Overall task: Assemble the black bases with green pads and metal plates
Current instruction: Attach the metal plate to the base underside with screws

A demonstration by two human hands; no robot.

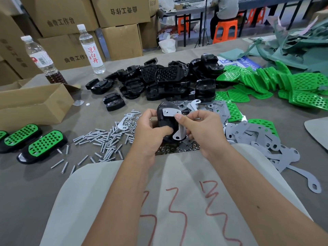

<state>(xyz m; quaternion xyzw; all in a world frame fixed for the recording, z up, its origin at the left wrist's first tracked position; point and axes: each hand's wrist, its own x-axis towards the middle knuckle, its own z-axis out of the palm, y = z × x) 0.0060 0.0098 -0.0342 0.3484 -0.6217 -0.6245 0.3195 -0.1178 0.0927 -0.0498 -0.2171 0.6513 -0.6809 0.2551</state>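
Left hand (150, 128): you grip the base (166, 121), frame centre.
Right hand (200, 128): you pinch the plate (174, 119) against it.

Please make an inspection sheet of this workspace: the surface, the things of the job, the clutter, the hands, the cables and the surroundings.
Surface: table under grey-brown cloth.
Job's things: black base with metal plate held above table; black bases pile; green pads; grey plates; screws; finished pieces.
Clutter: two bottles, open carton, green scraps.
Hands: left hand grips the base; right hand pinches the plate.
Cables: nothing seen.
Surroundings: stacked cartons, orange stools, seated person.
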